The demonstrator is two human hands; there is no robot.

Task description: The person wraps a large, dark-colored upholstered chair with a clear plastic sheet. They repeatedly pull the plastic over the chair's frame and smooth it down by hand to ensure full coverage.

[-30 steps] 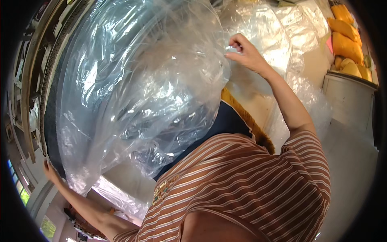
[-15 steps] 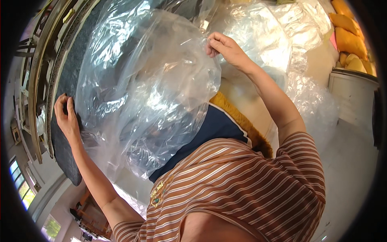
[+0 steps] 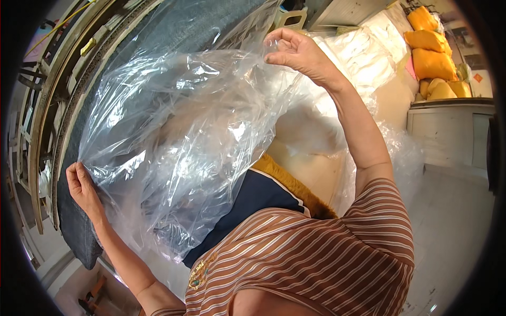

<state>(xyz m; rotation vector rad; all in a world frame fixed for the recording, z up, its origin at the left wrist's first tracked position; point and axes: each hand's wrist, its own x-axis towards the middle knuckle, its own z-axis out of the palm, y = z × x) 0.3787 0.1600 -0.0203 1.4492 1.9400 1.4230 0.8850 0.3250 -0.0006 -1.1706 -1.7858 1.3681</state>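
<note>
Against dark fabric point(image 3: 211, 26), both hands stretch crinkly clear plastic bag point(image 3: 184, 137).

Clear plastic bag point(image 3: 184, 142) stretched wide between two raised hands

The bag is a large, thin, see-through film, crumpled and creased all over, with bright glare spots on its folds. It hangs spread out in front of the person, slanting from upper right down to lower left. The right hand point(image 3: 295, 52) pinches its top corner between fingertips and thumb; the left hand point(image 3: 81, 187) grips its lower left edge. The film bellies loosely between the two holds, and its lower part sags in bunched folds toward the person's chest
</note>
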